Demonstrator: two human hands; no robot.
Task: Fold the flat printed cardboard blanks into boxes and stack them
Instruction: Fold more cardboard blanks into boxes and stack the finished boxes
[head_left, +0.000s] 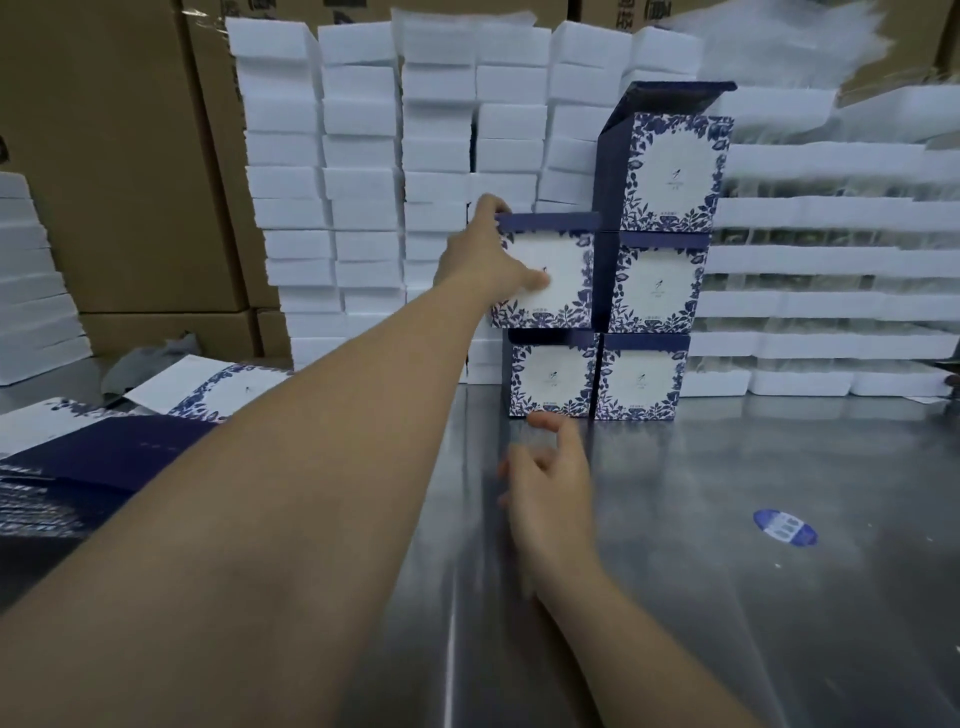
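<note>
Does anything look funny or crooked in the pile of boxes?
Yes. The top box on the right has its lid sticking up open. The left box, gripped by the left hand, sits a bit crooked, poking out past the pile's edge. A blue sticker lies on the table.

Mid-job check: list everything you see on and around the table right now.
folded boxes: five, blue-and-white floral, table's rear, two columns
flat blanks: pile, count unclear, blue and white, table's left
foam blocks: many, white, stacked behind the boxes
foam slabs: many layers, white, right rear
cartons: several, brown, rear left
sticker: one, blue oval, table's right
table: one, steel
left hand: grips the left column's top box
right hand: fingers relaxed, blurred, over table near bottom-left box
</note>
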